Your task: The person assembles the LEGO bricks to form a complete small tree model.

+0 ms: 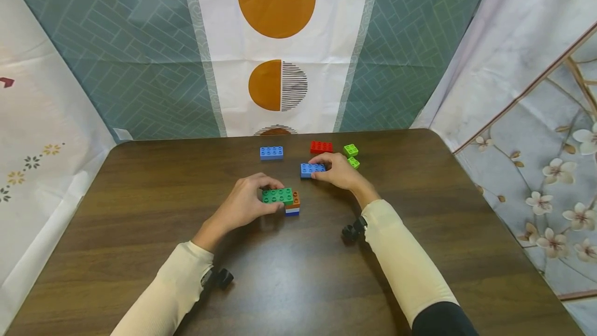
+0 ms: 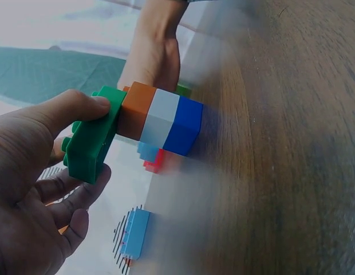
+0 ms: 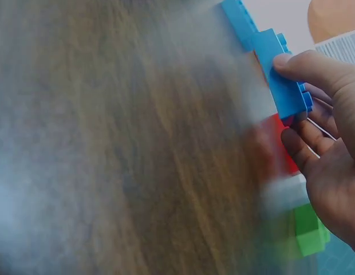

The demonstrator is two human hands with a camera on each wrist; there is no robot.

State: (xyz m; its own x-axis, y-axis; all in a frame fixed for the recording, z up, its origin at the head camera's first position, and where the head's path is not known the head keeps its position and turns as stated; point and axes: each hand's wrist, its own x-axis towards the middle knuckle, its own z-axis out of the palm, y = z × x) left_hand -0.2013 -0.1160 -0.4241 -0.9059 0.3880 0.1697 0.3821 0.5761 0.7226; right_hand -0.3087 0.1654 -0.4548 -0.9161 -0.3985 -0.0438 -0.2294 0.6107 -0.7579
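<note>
My left hand [image 1: 240,205] grips a green brick [image 1: 276,195] between thumb and fingers. That brick tops a small stack and juts out to its left. Below it, the left wrist view shows an orange brick [image 2: 137,112], a white brick [image 2: 160,120] and a dark blue brick [image 2: 185,127] at the bottom. Farther back and to the right, my right hand [image 1: 344,174] pinches a light blue brick [image 1: 307,171], thumb on its near side and fingers behind. The right wrist view has this held brick [image 3: 282,83] close over the table.
Behind the hands, a second light blue brick [image 1: 271,153] lies on the brown wooden table [image 1: 163,185]. To its right are a red brick [image 1: 322,147] and two small lime green bricks, one at the back [image 1: 351,150], the other beside my right hand. Patterned cloth [image 1: 154,66] hangs behind.
</note>
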